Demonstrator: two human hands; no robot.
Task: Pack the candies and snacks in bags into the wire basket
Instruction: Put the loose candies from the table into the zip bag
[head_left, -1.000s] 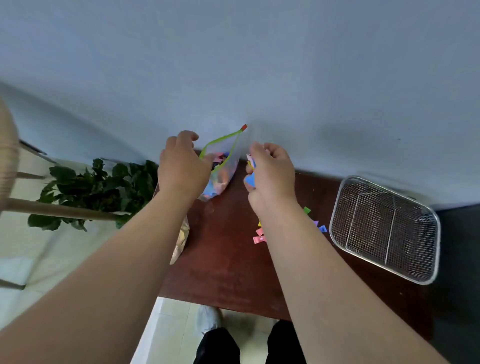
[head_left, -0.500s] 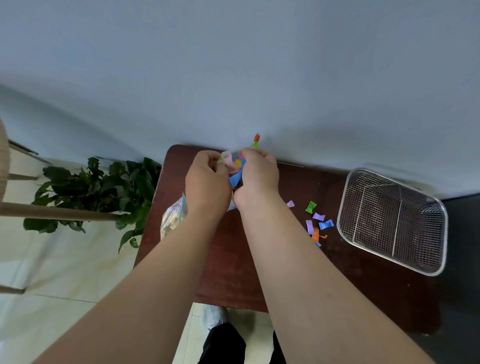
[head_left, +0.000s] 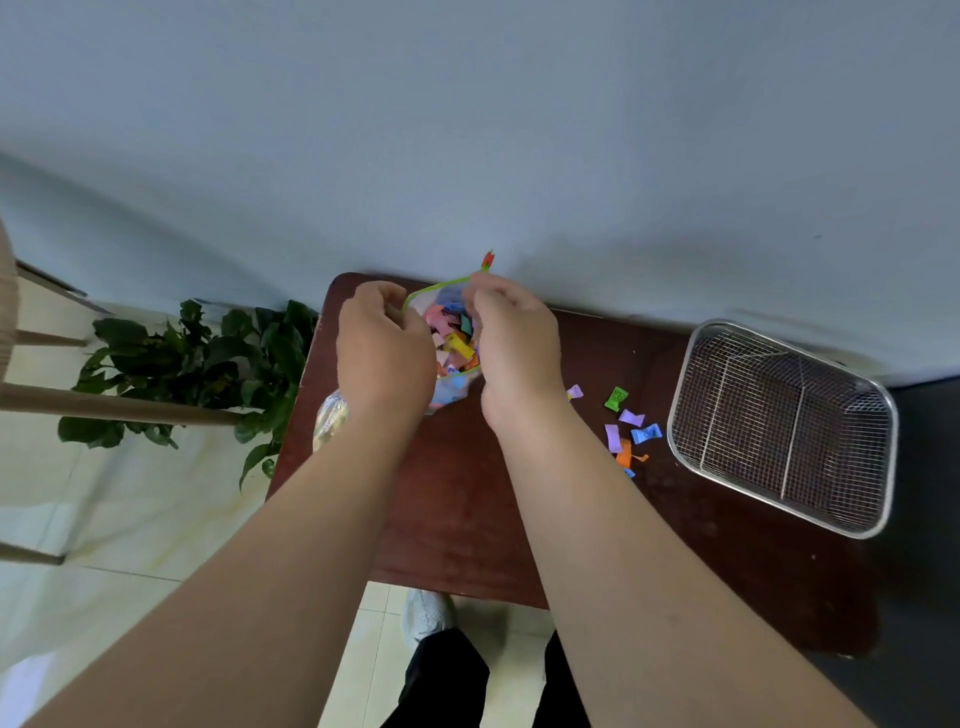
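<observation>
Over the dark bench (head_left: 457, 519), the left hand (head_left: 384, 348) and right hand (head_left: 517, 343) each pinch a side of the open zip bag (head_left: 451, 338) of coloured candies, while loose candies (head_left: 626, 431) lie beside the empty wire basket (head_left: 883, 415) at right.
</observation>
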